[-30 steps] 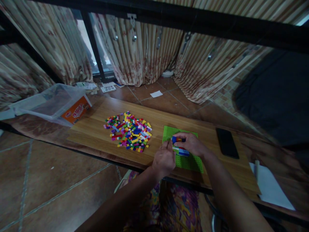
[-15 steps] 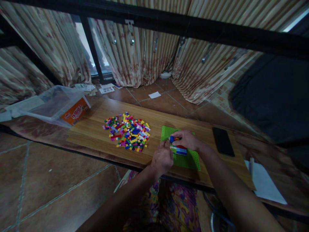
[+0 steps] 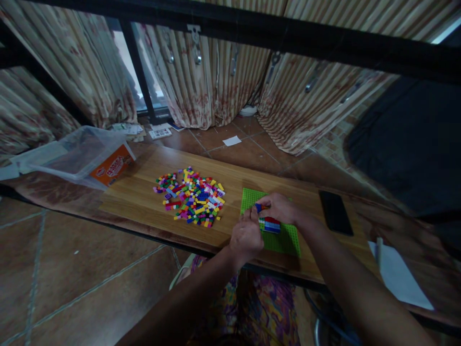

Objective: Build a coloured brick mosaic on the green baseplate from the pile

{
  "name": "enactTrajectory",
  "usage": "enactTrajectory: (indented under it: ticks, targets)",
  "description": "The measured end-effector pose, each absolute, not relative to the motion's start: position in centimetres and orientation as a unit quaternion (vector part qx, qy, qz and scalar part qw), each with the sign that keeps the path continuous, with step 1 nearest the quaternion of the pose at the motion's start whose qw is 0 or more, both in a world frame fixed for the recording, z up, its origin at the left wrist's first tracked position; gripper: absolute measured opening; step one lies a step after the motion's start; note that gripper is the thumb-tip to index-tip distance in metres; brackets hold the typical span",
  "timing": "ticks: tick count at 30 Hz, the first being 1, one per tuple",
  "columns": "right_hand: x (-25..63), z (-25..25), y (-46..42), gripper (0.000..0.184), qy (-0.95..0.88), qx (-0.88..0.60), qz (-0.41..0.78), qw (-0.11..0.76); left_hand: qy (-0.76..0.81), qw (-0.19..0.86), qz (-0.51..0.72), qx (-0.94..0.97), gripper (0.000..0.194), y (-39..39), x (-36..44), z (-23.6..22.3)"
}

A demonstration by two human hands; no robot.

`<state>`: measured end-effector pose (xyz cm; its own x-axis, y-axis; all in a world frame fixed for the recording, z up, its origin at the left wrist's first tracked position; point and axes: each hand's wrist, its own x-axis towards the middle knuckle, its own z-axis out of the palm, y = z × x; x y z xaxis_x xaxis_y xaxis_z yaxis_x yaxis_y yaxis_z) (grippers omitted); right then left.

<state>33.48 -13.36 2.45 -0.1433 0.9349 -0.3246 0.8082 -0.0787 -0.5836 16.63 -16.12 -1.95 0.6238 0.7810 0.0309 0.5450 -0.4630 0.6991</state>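
Observation:
A green studded baseplate (image 3: 286, 242) lies on the wooden board in front of me. Several bricks in red, white, light blue and dark blue form a block (image 3: 271, 225) on it. Above that block, my right hand (image 3: 281, 208) pinches a blue brick (image 3: 259, 207), with a bit of orange showing beside it. My left hand (image 3: 248, 235) is over the plate's left side, its fingers drawn together and touching near the blue brick. What the left fingertips hold, if anything, is hidden.
A pile of loose coloured bricks (image 3: 196, 197) is spread left of the baseplate. Beyond it stands a clear plastic bin (image 3: 82, 156) with an orange label. To the right are a black phone (image 3: 335, 212) and a white paper sheet (image 3: 403, 278) with a pen-like object (image 3: 379, 252).
My left hand has shifted slightly right and closer to my right hand, covering more of the brick block's left end. The blue brick stays in my right fingers. The view has moved a little.

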Motion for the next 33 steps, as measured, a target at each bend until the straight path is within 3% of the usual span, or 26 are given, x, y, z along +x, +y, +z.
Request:
enactTrajectory:
  ticks: [3, 14, 18, 22, 27, 33]
  targets:
    - [33.4, 2.6, -13.3, 0.017, -0.679, -0.645, 0.343, 0.078, 0.4, 0.345, 0.178, 0.83, 0.066, -16.1, 16.7, -1.9]
    - [34.7, -0.3, -14.8, 0.034, -0.643, -0.646, 0.355, 0.208, 0.408, 0.376, 0.185, 0.811, 0.053, -15.9, 15.9, -2.2]
    - [34.8, -0.7, -17.4, 0.063, -0.607, -0.661, 0.356, 0.261, 0.4, 0.383, 0.208, 0.806, 0.05, -16.0, 13.7, -2.1]
    - [34.5, -1.2, -20.4, 0.095, -0.637, -0.669, 0.299, 0.24, 0.394, 0.406, 0.219, 0.795, 0.042, -16.0, 9.4, -1.4]
    - [33.4, -2.6, -22.2, 0.085, -0.617, -0.725, 0.192, 0.236, 0.455, 0.365, 0.285, 0.761, 0.033, -14.7, 2.6, 0.2]
    - [30.6, -3.9, -22.4, 0.072, -0.496, -0.821, 0.066, 0.274, 0.619, 0.244, 0.306, 0.681, 0.038, -10.0, -4.6, 0.7]
